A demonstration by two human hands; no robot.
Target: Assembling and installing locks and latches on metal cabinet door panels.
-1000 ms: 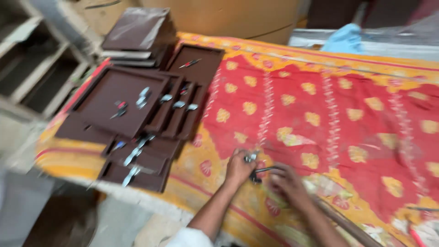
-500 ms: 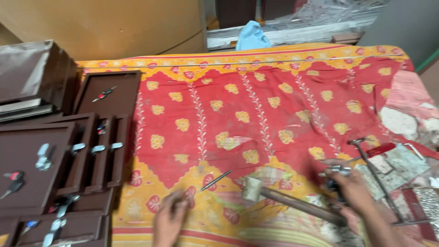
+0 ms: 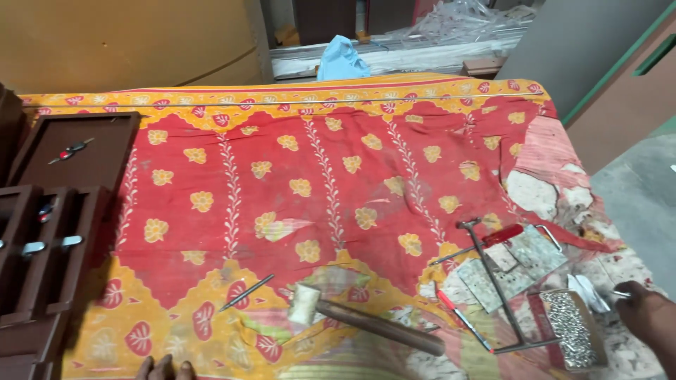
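Observation:
My right hand is at the far right edge of the table, fingers curled beside a small metal piece and a scrap of white paper; whether it grips the piece is unclear. Just left of it lies a flat tray of small silvery screws. Only the fingertips of my left hand show, resting on the cloth at the bottom edge. A mallet with a pale head and brown wooden handle lies between the hands. A thin pointed metal tool lies left of the mallet.
A red and yellow patterned cloth covers the table. A metal frame tool with a red handle and a red-handled screwdriver lie on pale tiles at right. Brown wooden panels with metal fittings are stacked at left. A blue cloth lies behind.
The view has swung right. My right hand moved from near the mallet out to the far right by the screw tray. My left hand slid down to the bottom edge.

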